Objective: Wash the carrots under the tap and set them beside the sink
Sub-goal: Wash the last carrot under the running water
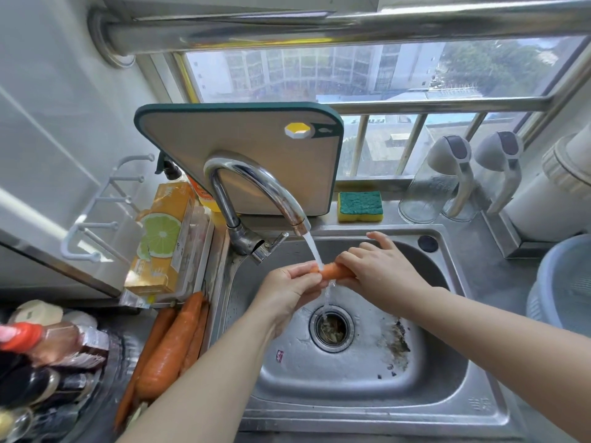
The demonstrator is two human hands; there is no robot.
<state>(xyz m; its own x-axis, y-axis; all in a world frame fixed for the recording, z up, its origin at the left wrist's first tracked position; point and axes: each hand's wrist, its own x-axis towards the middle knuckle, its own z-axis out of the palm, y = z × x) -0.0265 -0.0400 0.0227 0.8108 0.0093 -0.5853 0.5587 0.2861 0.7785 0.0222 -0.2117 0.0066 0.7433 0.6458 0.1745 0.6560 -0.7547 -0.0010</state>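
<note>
One carrot [334, 271] is held above the sink [383, 414] in the tap's [256, 187] stream. Left hand [287, 289] fingers [303, 272] pinch one end; right hand [380, 266] fingers [348, 255] curl over the other. Three carrots [169, 343] lie on the counter [110, 372] left of the sink.

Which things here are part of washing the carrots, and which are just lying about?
In use: carrot held by left hand and right hand, running tap, sink, carrots beside the sink.
Lying about: sponge, chopping board, orange box, sauce bottles, blue basin.
</note>
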